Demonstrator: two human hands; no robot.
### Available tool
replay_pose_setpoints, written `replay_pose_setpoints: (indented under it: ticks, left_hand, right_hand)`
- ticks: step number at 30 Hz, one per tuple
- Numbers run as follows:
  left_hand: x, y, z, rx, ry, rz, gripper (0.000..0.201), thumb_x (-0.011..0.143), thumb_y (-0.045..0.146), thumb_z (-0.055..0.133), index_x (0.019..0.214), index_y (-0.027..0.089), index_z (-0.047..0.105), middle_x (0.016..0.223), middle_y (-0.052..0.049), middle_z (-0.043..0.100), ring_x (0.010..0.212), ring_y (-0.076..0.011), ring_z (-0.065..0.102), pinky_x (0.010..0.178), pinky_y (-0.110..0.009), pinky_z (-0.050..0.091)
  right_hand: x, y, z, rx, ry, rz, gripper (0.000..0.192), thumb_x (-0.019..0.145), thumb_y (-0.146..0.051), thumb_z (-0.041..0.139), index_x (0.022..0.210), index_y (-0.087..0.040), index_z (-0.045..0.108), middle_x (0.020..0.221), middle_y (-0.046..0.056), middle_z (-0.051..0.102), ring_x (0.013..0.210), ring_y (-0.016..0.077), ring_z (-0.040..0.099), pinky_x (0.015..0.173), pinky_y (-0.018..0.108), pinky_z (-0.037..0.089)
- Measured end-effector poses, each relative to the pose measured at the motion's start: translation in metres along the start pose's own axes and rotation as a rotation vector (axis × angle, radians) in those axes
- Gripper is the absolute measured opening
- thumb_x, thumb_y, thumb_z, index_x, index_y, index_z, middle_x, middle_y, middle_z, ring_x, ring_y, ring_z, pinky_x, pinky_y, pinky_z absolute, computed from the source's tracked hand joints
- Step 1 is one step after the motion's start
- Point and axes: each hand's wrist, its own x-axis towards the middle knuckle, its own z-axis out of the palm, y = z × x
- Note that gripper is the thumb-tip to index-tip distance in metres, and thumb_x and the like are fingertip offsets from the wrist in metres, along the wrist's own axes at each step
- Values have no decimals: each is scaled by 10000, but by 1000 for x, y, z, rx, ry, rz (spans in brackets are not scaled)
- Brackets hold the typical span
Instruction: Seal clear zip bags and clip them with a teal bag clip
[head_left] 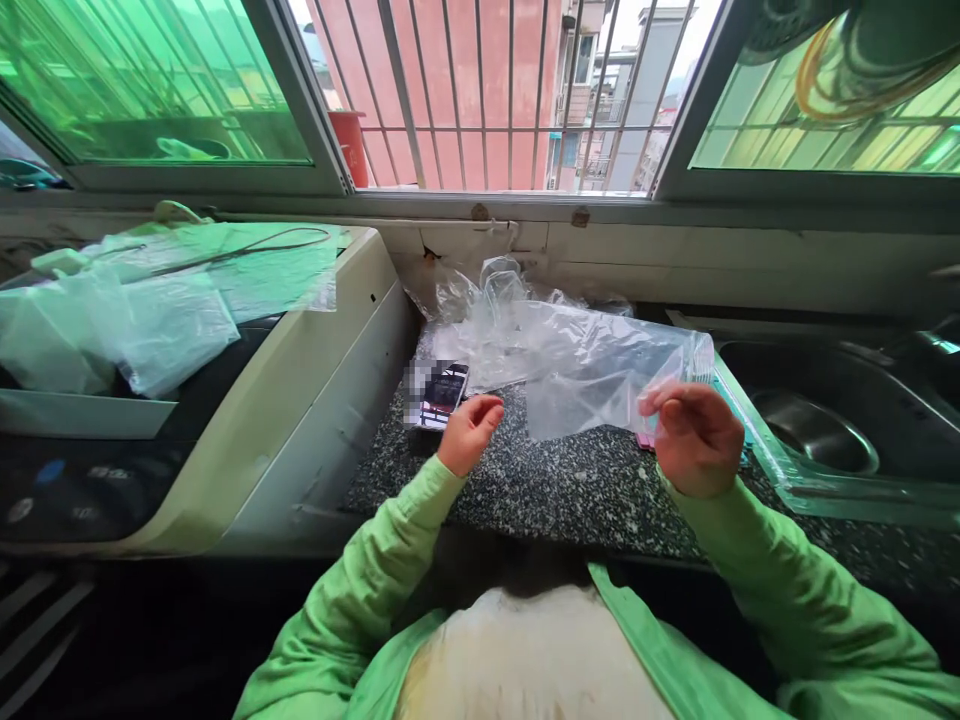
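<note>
Two hands in green sleeves are reaching forward over the speckled stone counter [570, 490]; the right hand [694, 440] is hovering with its wrist bent, fingers curled together and pinching the near corner of a clear plastic bag [592, 365], while the left hand [471, 432] is sitting lower, fingers loosely curled toward the palm and gripping nothing. Thin, glossy and crumpled, the bag is stretching from the right fingertips back toward the window wall, lying over the counter; a small dark packet [442, 392] is lying flat just beyond the left knuckles.
</note>
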Motion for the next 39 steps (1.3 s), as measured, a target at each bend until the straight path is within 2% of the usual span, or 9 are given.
replay_pose_setpoints:
  ticks: [5, 9, 15, 24, 27, 32, 35, 37, 39]
  left_hand:
    - [-12, -23, 35, -68, -297, -225, 469, 579, 588, 598, 692, 134, 575, 539, 25, 483, 479, -77, 405, 459, -218, 336]
    - [-11, -24, 42, -123, -348, -263, 528, 593, 649, 536, 648, 125, 561, 471, 49, 392, 410, -54, 332, 409, -211, 277]
    - [-8, -22, 33, -188, -316, -232, 485, 589, 620, 569, 590, 137, 522, 431, 53, 377, 401, -53, 323, 411, -207, 258]
    - [-13, -5, -5, -256, -294, -173, 379, 658, 477, 605, 551, 137, 476, 489, 37, 413, 448, -53, 339, 451, -215, 268]
    - [-13, 16, -8, -357, -282, -155, 342, 671, 441, 608, 559, 141, 489, 474, 38, 398, 449, -59, 346, 444, -216, 277]
    - [-5, 55, 3, -506, -282, -64, 319, 668, 385, 629, 536, 148, 462, 468, 40, 380, 456, -65, 370, 440, -219, 303]
    - [2, 69, 14, -538, -238, -8, 309, 650, 377, 648, 543, 146, 473, 461, 48, 373, 448, -60, 373, 434, -212, 305]
    - [5, 73, 23, -533, -198, 27, 316, 642, 382, 654, 540, 146, 470, 452, 53, 371, 439, -54, 365, 432, -207, 307]
    - [7, 75, 29, -519, -163, 49, 320, 640, 388, 656, 542, 146, 470, 444, 58, 373, 431, -49, 358, 435, -204, 314]
  right_hand:
    - [10, -2, 3, 34, 8, -22, 39, 778, -268, 557, 785, -239, 581, 649, -16, 549, 630, 122, 529, 615, 295, 440]
    - [10, 0, 3, 23, 27, -21, 47, 776, -278, 555, 775, -233, 571, 644, -16, 547, 632, 122, 524, 608, 292, 434]
    - [16, 8, -5, -18, 109, 24, 103, 770, -330, 550, 743, -231, 551, 592, -27, 513, 572, 121, 492, 583, 299, 420]
    - [38, 25, -21, 79, 157, 211, 171, 671, -359, 657, 696, -202, 593, 554, -42, 500, 519, 82, 458, 524, 246, 397]
    - [40, 34, -22, 148, 93, 293, 268, 668, -474, 626, 730, -215, 601, 599, -29, 538, 538, 89, 497, 532, 249, 426]
    - [20, 50, -19, 153, -88, 335, 529, 730, -674, 363, 912, -229, 583, 860, 45, 608, 728, 156, 572, 627, 310, 476]
    - [-6, 54, -16, 94, -120, 348, 570, 682, -686, 435, 972, -210, 556, 939, 66, 599, 778, 173, 566, 658, 308, 470]
    - [-23, 53, -16, -5, -233, 402, 649, 633, -688, 499, 1051, -193, 521, 984, 84, 594, 819, 184, 561, 722, 319, 459]
    - [-37, 49, -16, -117, -322, 489, 619, 636, -650, 537, 1035, -178, 523, 964, 86, 600, 826, 185, 559, 747, 315, 446]
